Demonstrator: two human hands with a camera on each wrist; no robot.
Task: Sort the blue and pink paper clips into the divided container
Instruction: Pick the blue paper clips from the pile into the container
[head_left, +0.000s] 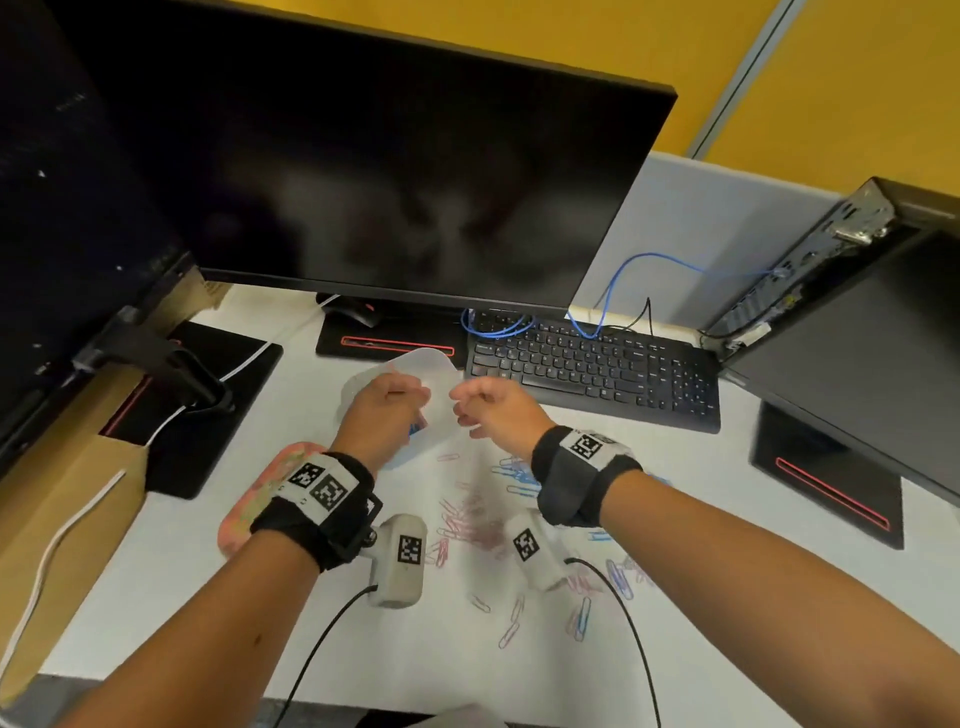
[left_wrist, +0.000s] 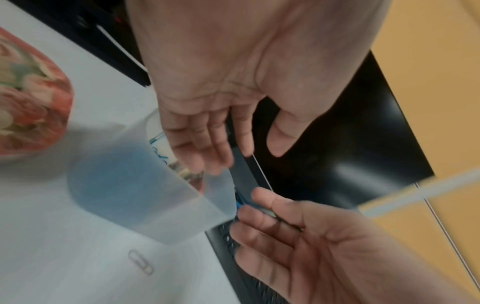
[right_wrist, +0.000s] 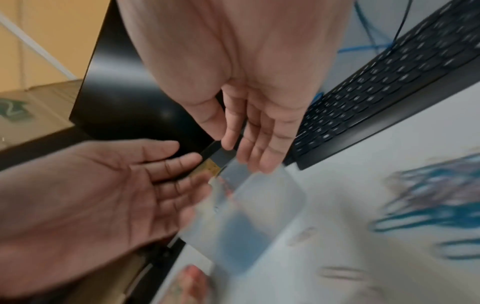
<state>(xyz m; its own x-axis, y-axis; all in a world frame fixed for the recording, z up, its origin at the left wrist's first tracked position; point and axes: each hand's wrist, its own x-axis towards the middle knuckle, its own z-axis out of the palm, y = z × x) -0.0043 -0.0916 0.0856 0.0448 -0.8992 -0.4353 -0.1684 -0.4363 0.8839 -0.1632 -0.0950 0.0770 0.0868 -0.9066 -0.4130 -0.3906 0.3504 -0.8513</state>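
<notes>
Clips spread on the desk, container under both hands

Paper clips (head_left: 470, 512), pink and blue, lie scattered across the white desk (head_left: 197, 597) in the lower middle of the head view, between the two forearms. Just above them, at the frame's centre, sits the frosted plastic container (head_left: 431, 364), blue showing through its wall. The left hand (head_left: 384, 410) hovers over it with fingers loosely extended, gripping nothing. The right hand (head_left: 493, 408) is beside it, fingers relaxed and empty. A black keyboard (head_left: 597, 371) lies to the right, a floral lid (head_left: 260, 499) at lower left.
</notes>
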